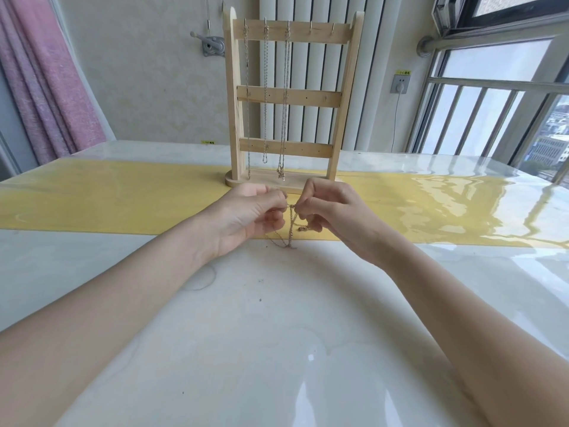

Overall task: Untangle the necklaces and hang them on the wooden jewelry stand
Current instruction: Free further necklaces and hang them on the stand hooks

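Head view is showing both hands meeting just below the centre of the frame, over the near edge of a yellow runner [123,204] that is crossing the glossy white table [277,334] from left to right. The left hand [249,215] is coming in from the lower left with its fingers curled, thumb and forefinger pinching a thin gold chain [291,229] at its top. The right hand [331,211] is reaching in from the lower right, fingers likewise curled, pinching the same chain right beside the left fingertips, so the two pinches are almost touching. From that point the chain is hanging down in several strands, its lowest loop lying on the table at the boundary between runner and white surface, and a small knot or clasp is showing just under the right hand's fingers; whether the strands are one necklace or two is impossible to tell. Directly behind the hands, in the upper middle of the frame, the wooden jewelry stand [289,94] is standing upright on the runner, its base just beyond the knuckles. Three hung necklaces [265,87] are dangling from the left-hand hooks of its top rail, while the two hooks to the right are bare. A pink curtain [46,87] is hanging at the upper left, and a window railing [480,112] is filling the upper right.
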Motion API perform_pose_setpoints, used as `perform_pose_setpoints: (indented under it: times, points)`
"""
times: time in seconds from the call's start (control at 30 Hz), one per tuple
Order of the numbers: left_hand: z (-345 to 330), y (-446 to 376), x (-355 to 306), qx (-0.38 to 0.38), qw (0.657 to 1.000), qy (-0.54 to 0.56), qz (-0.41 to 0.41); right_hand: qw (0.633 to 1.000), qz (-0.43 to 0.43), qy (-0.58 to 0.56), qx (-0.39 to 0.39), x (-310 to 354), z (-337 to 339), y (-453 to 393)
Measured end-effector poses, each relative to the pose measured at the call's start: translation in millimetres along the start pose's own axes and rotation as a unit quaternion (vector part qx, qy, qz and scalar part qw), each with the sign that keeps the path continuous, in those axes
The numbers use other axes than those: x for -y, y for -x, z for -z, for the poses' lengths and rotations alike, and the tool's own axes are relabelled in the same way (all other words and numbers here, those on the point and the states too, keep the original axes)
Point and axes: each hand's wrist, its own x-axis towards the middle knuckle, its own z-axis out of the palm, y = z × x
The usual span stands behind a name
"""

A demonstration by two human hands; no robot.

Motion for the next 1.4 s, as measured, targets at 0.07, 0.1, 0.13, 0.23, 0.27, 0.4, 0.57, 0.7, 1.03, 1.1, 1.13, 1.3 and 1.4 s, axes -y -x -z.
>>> perform_pose_setpoints:
  times: [0.07,0.1,0.13,0.23,0.27,0.4,0.57,0.7,1.03,1.1,1.13,1.3,1.4]
  points:
    - [-0.9,1.3,0.7,-0.002,0.994,-0.101,-0.033,0.999,-0.012,-0.039,0.012,-0.6,0.6,0.2]
    - [-1.2,1.7,0.5,-0.001,0.990,-0.134,-0.045,0.999,-0.015,-0.048,0.015,-1.2,1.0,0.1]
    - [-1.2,2.2,0.2,-0.001,0.987,-0.153,-0.051,0.998,-0.015,-0.051,0.015,-1.9,1.0,-0.1]
    - [0.0,3.1,-1.5,0.005,0.984,-0.172,-0.046,0.999,-0.010,-0.041,0.007,-3.0,0.8,-0.6]
    - [0.5,3.3,-1.6,0.010,0.985,-0.167,-0.040,0.999,-0.008,-0.037,0.004,-3.6,1.1,-0.9]
    - [3.7,3.7,-1.9,0.038,0.997,-0.068,0.016,1.000,0.009,-0.009,-0.014,-4.5,1.6,-2.0]
    - [5.9,2.6,-4.1,0.050,0.995,0.045,0.069,0.999,0.028,0.018,-0.026,-5.0,2.2,-2.2]
    - [4.5,2.9,-3.7,0.051,0.995,0.045,0.069,0.998,0.029,0.041,-0.027,-3.7,2.5,-1.3]
    - [3.4,2.6,-0.3,-0.021,0.970,-0.237,-0.050,0.993,0.016,0.116,0.009,-2.9,-0.2,-0.5]
    - [4.4,2.2,0.0,-0.031,0.940,-0.324,-0.103,0.989,0.013,0.148,0.006,-2.4,-0.8,-0.2]
    - [4.3,2.1,0.4,-0.033,0.934,-0.336,-0.117,0.988,0.010,0.152,0.002,-2.1,-1.1,0.1]
    - [5.8,2.7,-2.9,-0.028,0.980,-0.183,-0.069,0.997,-0.006,0.075,-0.008,-0.7,1.4,-0.2]
    - [6.8,2.5,-3.4,-0.020,0.990,-0.131,-0.044,1.000,-0.001,-0.002,-0.031,-4.8,3.6,-1.5]
